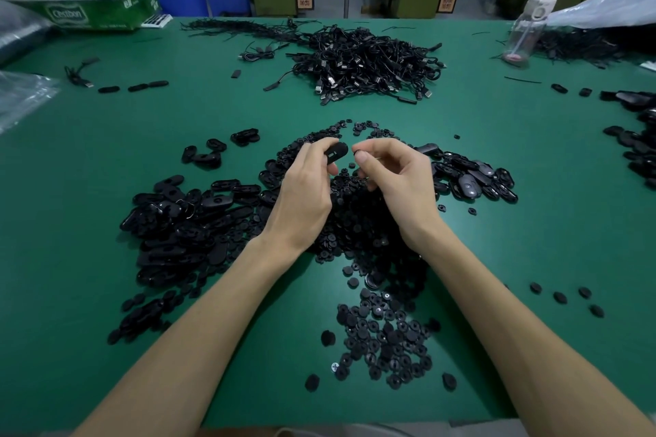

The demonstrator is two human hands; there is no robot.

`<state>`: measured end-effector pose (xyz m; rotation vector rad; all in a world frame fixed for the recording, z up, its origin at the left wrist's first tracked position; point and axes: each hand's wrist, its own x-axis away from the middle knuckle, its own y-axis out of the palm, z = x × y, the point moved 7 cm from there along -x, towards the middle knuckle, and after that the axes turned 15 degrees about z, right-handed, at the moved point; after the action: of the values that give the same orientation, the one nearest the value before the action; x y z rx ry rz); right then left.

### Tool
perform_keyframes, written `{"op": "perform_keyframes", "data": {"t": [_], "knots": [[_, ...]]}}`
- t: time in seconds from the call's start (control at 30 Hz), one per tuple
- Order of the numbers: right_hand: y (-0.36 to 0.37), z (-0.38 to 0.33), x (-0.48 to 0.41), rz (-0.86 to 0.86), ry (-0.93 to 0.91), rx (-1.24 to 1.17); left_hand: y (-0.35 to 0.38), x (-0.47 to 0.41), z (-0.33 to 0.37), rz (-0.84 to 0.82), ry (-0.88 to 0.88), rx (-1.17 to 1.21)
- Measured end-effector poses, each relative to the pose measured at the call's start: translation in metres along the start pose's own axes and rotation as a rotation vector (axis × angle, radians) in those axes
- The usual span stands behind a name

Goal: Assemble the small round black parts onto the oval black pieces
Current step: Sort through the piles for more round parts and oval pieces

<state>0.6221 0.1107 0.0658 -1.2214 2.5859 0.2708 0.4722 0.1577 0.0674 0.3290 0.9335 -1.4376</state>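
Now the hands pinch an oval piece (pixel 335 152) left, a round part (pixel 359 155) right.

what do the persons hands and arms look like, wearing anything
Both are bare: the left hand and right hand have no gloves, and no rings, watch or bracelet show. The left forearm and right forearm are uncovered to the frame's edge, no sleeves in view.

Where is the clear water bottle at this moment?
In the head view the bottle sits at the table's far right corner, right of the cable pile and beside a clear plastic bag.
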Motion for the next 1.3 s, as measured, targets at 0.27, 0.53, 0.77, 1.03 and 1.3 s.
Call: {"op": "perform_keyframes", "data": {"t": [0.27, 0.53, 0.77, 1.03, 1.3], "knots": [[0.004, 0.003, 0.003, -0.032, 0.085, -0.083, -0.009, -0.004, -0.002, 0.133, -0.047, 0.045], [0.009, 0.005, 0.006, -0.098, 0.256, -0.264, -0.017, -0.004, 0.015, 0.214, 0.131, -0.003], [0.011, 0.006, 0.008, -0.138, 0.302, -0.306, -0.015, -0.004, 0.016, 0.191, 0.141, -0.007], [0.013, 0.004, 0.008, -0.158, 0.289, -0.307, -0.015, -0.003, 0.013, 0.189, 0.051, 0.062], [0.013, 0.005, 0.008, -0.142, 0.311, -0.328, -0.013, -0.002, 0.008, 0.182, -0.142, 0.227]]}}
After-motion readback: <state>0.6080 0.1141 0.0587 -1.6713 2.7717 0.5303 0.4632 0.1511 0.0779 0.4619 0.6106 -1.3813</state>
